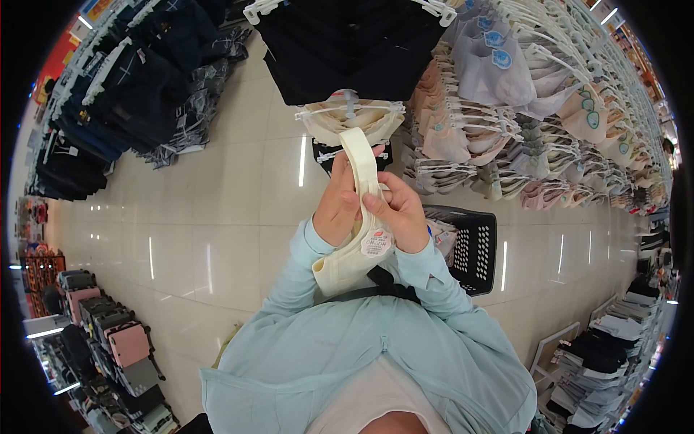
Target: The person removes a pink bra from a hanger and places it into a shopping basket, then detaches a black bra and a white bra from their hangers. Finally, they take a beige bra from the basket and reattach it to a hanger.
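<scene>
Bra [348, 264], cream, held in front of the body, left of the shopping basket [485, 253]. Long axis runs away from the body; upper band passes between the hands, lower part sags toward the left sleeve [293, 264]. Right hand [403, 217] is basket-side, fingers clamped on band, thumb on top, just above the paper label [376, 244]. Left hand [336, 210], farther from basket, touches band's other edge; fingers partly behind it, can't tell if closed. Black garments [347, 50] hang beyond the basket, leftward.
</scene>
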A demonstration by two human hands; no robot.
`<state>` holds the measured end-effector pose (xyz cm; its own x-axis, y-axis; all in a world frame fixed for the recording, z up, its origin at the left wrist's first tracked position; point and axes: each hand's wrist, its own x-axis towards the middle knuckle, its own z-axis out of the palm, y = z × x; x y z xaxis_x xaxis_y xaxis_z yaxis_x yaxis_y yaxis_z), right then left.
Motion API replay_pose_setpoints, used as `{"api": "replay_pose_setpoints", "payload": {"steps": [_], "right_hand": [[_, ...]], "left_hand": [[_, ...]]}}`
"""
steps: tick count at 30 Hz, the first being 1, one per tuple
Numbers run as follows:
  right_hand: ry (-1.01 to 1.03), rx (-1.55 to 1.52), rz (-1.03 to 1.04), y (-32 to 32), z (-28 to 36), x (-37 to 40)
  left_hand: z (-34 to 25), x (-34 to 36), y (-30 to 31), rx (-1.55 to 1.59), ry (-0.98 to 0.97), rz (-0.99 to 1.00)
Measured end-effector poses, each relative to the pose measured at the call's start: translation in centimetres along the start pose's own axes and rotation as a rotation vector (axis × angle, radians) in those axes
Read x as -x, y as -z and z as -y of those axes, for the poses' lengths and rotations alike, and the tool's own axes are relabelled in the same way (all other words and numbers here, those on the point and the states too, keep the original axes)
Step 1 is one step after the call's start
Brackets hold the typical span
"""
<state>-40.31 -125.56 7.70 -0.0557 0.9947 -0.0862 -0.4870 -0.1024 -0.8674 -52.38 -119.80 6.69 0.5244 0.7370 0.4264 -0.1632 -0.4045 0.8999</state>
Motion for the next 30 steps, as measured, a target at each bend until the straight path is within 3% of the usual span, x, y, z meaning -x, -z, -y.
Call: {"api": "replay_pose_setpoints", "payload": {"steps": [8, 14, 23, 30], "right_hand": [[-0.006, 0.010, 0.037, 0.2, -0.2, 0.1], [-0.010, 0.068, 0.010, 0.0, -0.1, 0.1], [0.034, 0.071, 0.030, 0.2, -0.6, 0.1], [0.037, 0.149, -0.024, 0.3, -1.2, 0.4]], "left_hand": [[-0.1, 0.1, -0.1, 0.027, 0.010, -0.023], [-0.1, 0.0, -0.1, -0.033, -0.088, -0.031], [-1.6, 0.0, -0.1, -0.055, 0.040, -0.011], [-1.3, -0.1, 0.1, -0.225, -0.055, -0.030]]}}
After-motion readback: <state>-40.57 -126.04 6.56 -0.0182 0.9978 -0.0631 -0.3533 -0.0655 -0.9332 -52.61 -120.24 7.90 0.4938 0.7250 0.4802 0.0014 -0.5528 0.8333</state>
